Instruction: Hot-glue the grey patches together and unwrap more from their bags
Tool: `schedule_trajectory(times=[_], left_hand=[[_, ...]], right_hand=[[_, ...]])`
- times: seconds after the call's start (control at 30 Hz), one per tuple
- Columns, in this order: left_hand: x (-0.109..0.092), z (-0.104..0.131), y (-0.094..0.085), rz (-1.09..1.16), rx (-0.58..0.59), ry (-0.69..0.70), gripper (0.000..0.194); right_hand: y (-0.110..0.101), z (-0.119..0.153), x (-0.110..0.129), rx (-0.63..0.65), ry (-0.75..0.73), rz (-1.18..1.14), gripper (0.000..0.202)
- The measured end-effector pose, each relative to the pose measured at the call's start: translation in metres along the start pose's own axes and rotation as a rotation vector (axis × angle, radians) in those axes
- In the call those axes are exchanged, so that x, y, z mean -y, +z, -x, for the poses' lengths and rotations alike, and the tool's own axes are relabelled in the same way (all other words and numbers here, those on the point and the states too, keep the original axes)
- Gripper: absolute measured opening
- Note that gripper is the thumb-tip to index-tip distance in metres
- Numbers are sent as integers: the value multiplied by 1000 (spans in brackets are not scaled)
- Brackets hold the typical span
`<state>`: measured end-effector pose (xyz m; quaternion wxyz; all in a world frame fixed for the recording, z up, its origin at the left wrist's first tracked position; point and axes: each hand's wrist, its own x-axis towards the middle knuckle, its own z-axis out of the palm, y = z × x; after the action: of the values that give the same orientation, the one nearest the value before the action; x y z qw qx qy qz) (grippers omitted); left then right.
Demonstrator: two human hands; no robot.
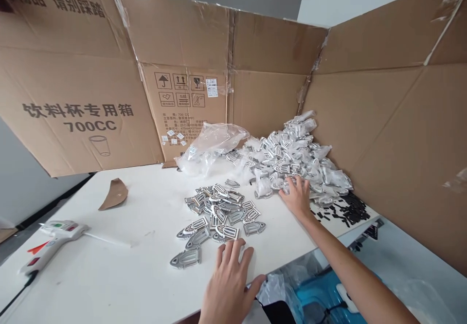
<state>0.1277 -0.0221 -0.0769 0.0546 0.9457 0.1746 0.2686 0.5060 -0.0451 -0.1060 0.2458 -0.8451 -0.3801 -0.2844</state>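
Two bare hands are over the white table [146,275]. The left hand [228,278], fingers a little spread and with no piece seen in it, is just beside the loose metal pieces [219,212]. The right hand [297,200] is at the front foot of the heap of bagged pieces [280,153]; whether its fingers grip a bag, one cannot tell. Because this heap is steep, pulling from its foot could perhaps make bags slide, mixing with the loose pieces or pushing the black parts [352,209] off the table's edge.
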Motion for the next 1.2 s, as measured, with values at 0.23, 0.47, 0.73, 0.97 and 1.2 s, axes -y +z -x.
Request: schedule_trajectory(times=[0.23,0.47,0.73,0.97,1.2], left_hand=[[-3,-1,-4,13,19,-22,31],[-5,-2,-7,35,16,-30,27],[-4,-3,-8,76,26,-50,26],[-1,-4,-6,131,37,-92,24],[1,-10,-9,249,38,-148,26]], right_hand=[[-5,-1,0,22,-156,-37,28],[-9,0,7,-3,-430,-205,25],[-12,6,12,-92,-477,-259,21],[-17,12,24,-130,-509,-264,19],[-27,20,45,-327,-432,-350,25]])
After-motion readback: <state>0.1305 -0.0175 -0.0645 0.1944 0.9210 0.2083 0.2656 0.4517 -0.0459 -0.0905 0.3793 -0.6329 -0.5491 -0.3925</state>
